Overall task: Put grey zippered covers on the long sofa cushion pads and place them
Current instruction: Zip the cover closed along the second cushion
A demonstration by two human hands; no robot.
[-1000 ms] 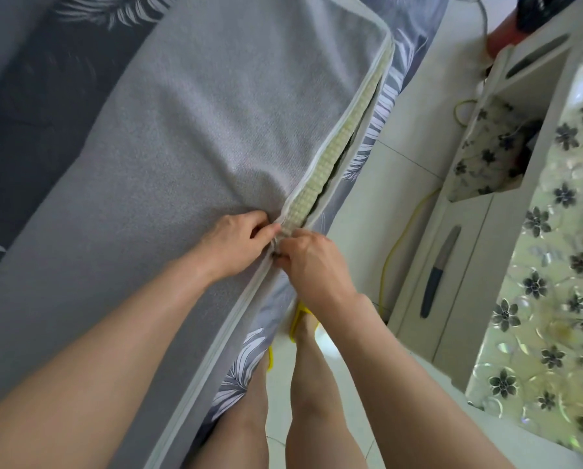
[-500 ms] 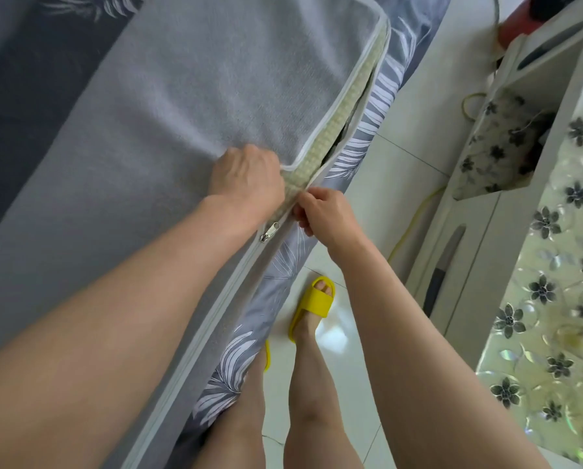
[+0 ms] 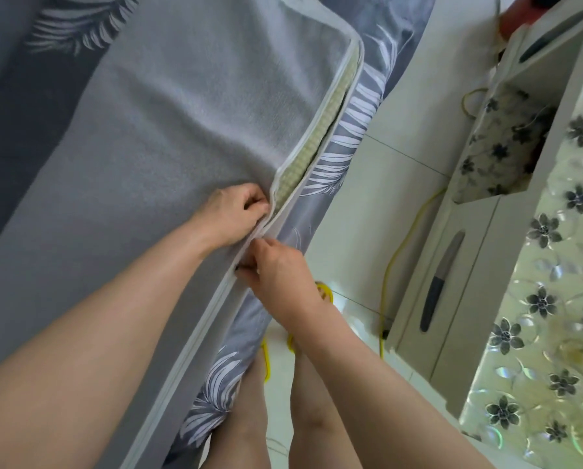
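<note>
The long grey towelling zippered cover (image 3: 181, 137) is seen lying flat, with the leaf-printed grey sofa fabric (image 3: 337, 154) showing just below its white zip tape (image 3: 212, 306). Towards the person the tape is already closed. At its far stretch it gapes, and the pale yellow waffle-textured cushion pad (image 3: 300, 160) is exposed in the gap.

The cover's upper lip is pinched by the left hand (image 3: 239, 211), its grip curled tight just above the tape. The tape itself is pinched by the right hand (image 3: 280, 269), the grip closed at a small dark piece that is taken to be the slider, though it is too small to be sure.

The cloth is judged soft, light and a little stretchy, and the pad springy enough to bulge against the opening. Hold is best taken on both lips just ahead of the slider, so that the teeth are drawn together.
</note>
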